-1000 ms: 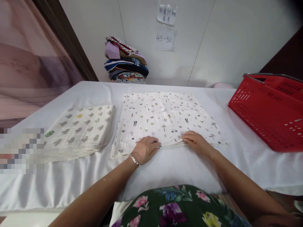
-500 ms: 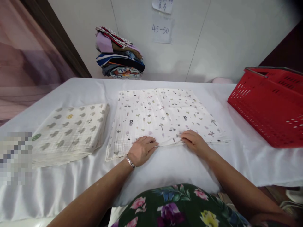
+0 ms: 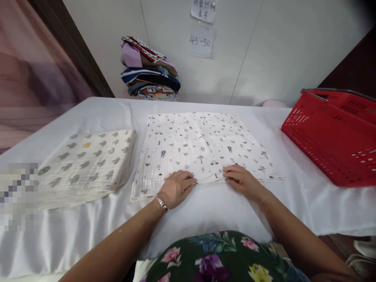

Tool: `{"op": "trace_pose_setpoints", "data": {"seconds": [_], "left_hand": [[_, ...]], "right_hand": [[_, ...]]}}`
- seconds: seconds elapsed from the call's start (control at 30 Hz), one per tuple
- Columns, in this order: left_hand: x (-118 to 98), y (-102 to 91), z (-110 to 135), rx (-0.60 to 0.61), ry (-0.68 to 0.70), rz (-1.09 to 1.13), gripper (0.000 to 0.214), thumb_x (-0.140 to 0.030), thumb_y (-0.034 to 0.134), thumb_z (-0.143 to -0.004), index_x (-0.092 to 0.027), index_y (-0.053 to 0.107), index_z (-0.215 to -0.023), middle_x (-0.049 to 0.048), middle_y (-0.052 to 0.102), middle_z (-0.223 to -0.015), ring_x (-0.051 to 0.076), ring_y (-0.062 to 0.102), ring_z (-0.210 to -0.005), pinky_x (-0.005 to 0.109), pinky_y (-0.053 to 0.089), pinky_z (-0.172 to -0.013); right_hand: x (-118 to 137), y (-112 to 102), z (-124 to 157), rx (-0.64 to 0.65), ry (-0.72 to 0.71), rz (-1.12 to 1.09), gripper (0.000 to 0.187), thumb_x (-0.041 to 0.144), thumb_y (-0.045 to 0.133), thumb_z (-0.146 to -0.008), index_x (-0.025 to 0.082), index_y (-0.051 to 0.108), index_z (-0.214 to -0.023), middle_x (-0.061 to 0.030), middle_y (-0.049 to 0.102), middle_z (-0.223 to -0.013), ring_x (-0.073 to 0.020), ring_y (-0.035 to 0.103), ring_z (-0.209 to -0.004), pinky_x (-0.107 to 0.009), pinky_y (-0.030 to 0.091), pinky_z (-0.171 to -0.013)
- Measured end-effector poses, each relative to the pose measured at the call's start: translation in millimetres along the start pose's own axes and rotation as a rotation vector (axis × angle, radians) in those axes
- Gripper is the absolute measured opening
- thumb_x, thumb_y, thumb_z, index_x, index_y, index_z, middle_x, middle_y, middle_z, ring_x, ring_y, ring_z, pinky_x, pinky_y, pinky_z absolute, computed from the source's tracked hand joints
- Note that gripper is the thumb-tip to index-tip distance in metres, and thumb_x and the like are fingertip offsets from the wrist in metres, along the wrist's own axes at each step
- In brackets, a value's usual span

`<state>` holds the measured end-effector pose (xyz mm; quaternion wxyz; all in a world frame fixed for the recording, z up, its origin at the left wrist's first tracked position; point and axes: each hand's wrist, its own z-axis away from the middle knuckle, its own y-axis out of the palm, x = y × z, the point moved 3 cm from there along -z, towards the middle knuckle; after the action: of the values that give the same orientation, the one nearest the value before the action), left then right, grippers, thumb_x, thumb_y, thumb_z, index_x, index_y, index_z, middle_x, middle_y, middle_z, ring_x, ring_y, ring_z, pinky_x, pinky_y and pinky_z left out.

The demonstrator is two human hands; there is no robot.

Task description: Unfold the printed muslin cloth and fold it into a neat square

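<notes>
Left hand [image 3: 178,188] and right hand [image 3: 239,178], fingers loosely curled, rest at six o'clock on the printed muslin cloth [image 3: 202,143]; whether they grip it is unclear.

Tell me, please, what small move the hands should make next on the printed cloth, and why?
Probably pinch the near edge and lift it away from the body. The left hand and right hand both lie on the near edge of the printed cloth, which lies flat, in layers, on the table; whether the fingers grip it is unclear.

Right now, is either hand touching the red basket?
No: both the left hand and right hand rest on the printed cloth; the red basket stands apart.
</notes>
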<state>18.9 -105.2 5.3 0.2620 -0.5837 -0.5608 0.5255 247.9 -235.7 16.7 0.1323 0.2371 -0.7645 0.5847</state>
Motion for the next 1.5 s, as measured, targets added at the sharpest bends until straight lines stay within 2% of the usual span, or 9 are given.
{"op": "trace_pose_setpoints", "data": {"seconds": [0.27,0.47,0.63,0.87,1.07,1.37,1.5], "left_hand": [[0.1,1.1,0.3,-0.004,-0.006,-0.001,0.025,-0.027,0.041,-0.09,-0.024,0.063,-0.102,0.0056,0.061,-0.1,0.018,0.054,-0.09,0.035,0.044,-0.079],[0.8,1.9,0.2,-0.013,-0.001,-0.002,0.024,-0.027,0.042,-0.09,-0.023,0.063,-0.102,0.0057,0.06,-0.1,0.017,0.054,-0.09,0.034,0.044,-0.079],[0.3,1.8,0.3,-0.002,-0.005,-0.005,0.026,-0.027,0.041,-0.09,-0.023,0.063,-0.102,0.0055,0.06,-0.1,0.018,0.054,-0.091,0.035,0.044,-0.08],[-0.6,1.0,0.1,0.017,-0.012,-0.014,0.026,-0.026,0.041,-0.09,-0.024,0.063,-0.102,0.0049,0.06,-0.101,0.018,0.053,-0.091,0.034,0.044,-0.081],[0.3,1.5,0.1,-0.007,-0.001,-0.008,0.025,-0.027,0.041,-0.09,-0.024,0.064,-0.101,0.0054,0.061,-0.1,0.017,0.054,-0.09,0.034,0.045,-0.079],[1.1,2.3,-0.9,-0.011,-0.002,0.001,0.027,-0.028,0.041,-0.09,-0.023,0.064,-0.102,0.006,0.061,-0.099,0.017,0.054,-0.09,0.035,0.045,-0.079],[0.9,1.9,-0.8,-0.012,0.007,0.007,0.027,-0.028,0.04,-0.09,-0.024,0.063,-0.103,0.0061,0.061,-0.1,0.018,0.054,-0.091,0.036,0.045,-0.08]], "right_hand": [[-2.4,9.0,-4.3,-0.016,-0.019,0.105,0.023,0.022,0.043,-0.09,0.023,0.065,-0.096,-0.0079,0.063,-0.101,-0.0217,0.056,-0.095,-0.04,0.049,-0.079],[2.1,3.6,-1.2,-0.014,0.037,0.053,0.022,0.018,0.039,-0.09,0.021,0.06,-0.091,-0.0071,0.061,-0.101,-0.0196,0.056,-0.095,-0.038,0.048,-0.081],[7.2,-5.0,2.9,-0.008,0.017,-0.001,0.017,0.02,0.041,-0.089,0.022,0.058,-0.089,-0.0071,0.061,-0.099,-0.0195,0.056,-0.093,-0.037,0.047,-0.081],[3.6,-1.3,4.2,0.037,0.005,-0.038,0.016,0.023,0.044,-0.088,0.022,0.06,-0.091,-0.0074,0.062,-0.1,-0.0206,0.056,-0.094,-0.038,0.046,-0.081],[-3.1,-3.8,7.8,-0.016,0.1,-0.124,0.014,0.025,0.05,-0.086,0.023,0.059,-0.096,-0.0066,0.062,-0.1,-0.0197,0.057,-0.095,-0.035,0.047,-0.081],[-5.4,-4.7,6.2,0.047,0.062,-0.034,0.018,0.022,0.05,-0.085,0.025,0.065,-0.094,-0.0055,0.061,-0.1,-0.0199,0.055,-0.095,-0.037,0.047,-0.082],[-8.1,-2.3,6.0,0.019,0.102,-0.035,0.018,0.022,0.048,-0.086,0.025,0.065,-0.091,-0.0045,0.062,-0.098,-0.0195,0.055,-0.094,-0.037,0.047,-0.081]]}}
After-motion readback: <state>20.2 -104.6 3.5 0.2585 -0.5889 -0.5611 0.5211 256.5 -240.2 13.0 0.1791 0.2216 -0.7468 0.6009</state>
